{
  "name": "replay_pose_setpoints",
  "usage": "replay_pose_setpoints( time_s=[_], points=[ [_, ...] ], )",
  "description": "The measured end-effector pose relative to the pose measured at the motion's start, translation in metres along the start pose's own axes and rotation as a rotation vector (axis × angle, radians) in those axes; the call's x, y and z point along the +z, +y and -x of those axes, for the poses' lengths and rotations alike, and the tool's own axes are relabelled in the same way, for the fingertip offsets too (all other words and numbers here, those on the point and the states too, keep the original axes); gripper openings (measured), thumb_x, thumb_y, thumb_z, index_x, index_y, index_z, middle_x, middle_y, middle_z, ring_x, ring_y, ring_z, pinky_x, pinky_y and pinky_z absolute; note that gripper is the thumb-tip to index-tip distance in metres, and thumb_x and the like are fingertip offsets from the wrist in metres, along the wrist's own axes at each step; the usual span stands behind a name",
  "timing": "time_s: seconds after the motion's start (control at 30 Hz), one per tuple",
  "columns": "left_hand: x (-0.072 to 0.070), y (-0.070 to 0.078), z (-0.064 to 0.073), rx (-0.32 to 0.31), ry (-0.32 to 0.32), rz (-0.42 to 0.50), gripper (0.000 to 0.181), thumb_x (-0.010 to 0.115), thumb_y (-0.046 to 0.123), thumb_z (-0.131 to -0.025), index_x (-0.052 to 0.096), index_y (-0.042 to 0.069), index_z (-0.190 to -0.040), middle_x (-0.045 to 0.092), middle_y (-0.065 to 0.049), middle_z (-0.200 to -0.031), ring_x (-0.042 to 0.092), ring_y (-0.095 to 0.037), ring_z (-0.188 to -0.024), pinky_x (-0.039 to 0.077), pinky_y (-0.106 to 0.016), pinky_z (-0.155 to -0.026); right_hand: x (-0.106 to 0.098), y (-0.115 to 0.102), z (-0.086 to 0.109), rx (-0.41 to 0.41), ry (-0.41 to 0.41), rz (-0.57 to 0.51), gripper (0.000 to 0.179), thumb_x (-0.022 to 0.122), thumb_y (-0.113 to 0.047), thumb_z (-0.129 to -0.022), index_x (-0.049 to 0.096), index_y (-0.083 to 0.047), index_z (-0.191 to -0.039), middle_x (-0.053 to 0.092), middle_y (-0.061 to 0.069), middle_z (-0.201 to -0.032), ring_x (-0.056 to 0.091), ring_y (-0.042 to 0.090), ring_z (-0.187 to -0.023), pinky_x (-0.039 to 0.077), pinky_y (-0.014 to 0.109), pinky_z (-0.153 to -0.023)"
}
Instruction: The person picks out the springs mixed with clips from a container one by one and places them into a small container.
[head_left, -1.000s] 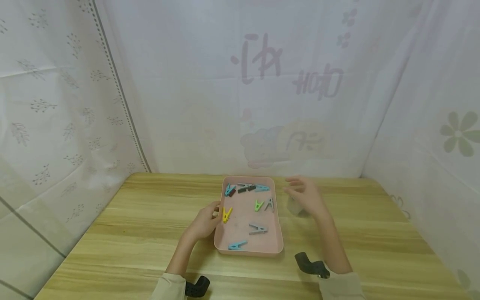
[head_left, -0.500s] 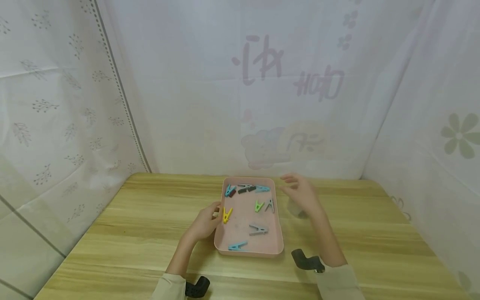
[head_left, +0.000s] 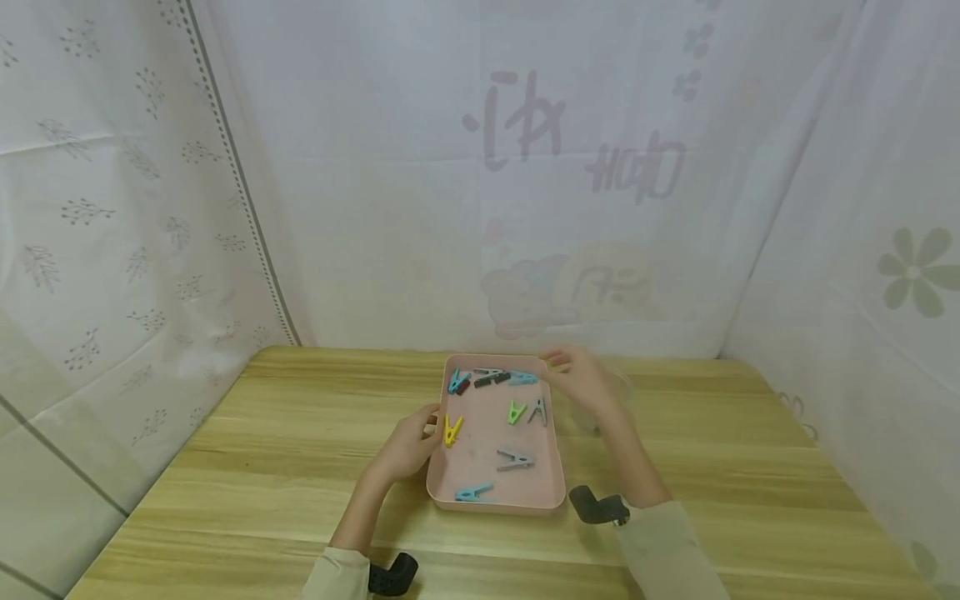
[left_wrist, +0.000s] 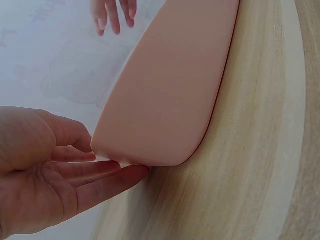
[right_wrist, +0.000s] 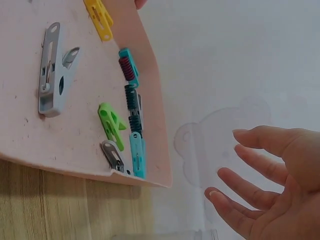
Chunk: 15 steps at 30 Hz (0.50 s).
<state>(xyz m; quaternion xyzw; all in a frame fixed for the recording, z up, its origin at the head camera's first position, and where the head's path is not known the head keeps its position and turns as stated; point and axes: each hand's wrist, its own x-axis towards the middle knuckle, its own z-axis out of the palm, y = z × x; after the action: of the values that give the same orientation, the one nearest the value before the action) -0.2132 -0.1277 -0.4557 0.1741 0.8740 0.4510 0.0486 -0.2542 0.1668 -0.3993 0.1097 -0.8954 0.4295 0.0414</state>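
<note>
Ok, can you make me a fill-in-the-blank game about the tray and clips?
1. The colour of the tray is ____.
2. The clip nearest the left hand is coloured ____.
3. The right hand holds ____.
4. The table under the tray looks made of ____.

Missing words: pink; yellow; nothing; wood.

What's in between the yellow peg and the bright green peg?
Only the bare floor of the pink tray lies between the yellow peg and the green peg, with no other peg in between. The head view shows it.
</note>
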Motion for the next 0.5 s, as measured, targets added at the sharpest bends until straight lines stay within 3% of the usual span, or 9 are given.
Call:
replay_pose_setpoints(
  time_s=[0.5],
  points=[
    [0.0, -0.002, 0.0, -0.002, -0.012, 0.008, 0.045, 0.048, 0.01, -0.105, 0.041, -0.011, -0.145, 0.056, -0.035, -0.131, 0.065, -0.048, -0.108, 0.059, -0.049, -0.085, 0.018, -0.007, -0.025, 0.088, -0.049, 0.041, 0.033, 0.063, -0.014, -0.096, 0.064, 0.003, -0.124, 0.065, 0.026, -0.123, 0.063, 0.041, -0.11, 0.057, 0.049, -0.089]
  ],
)
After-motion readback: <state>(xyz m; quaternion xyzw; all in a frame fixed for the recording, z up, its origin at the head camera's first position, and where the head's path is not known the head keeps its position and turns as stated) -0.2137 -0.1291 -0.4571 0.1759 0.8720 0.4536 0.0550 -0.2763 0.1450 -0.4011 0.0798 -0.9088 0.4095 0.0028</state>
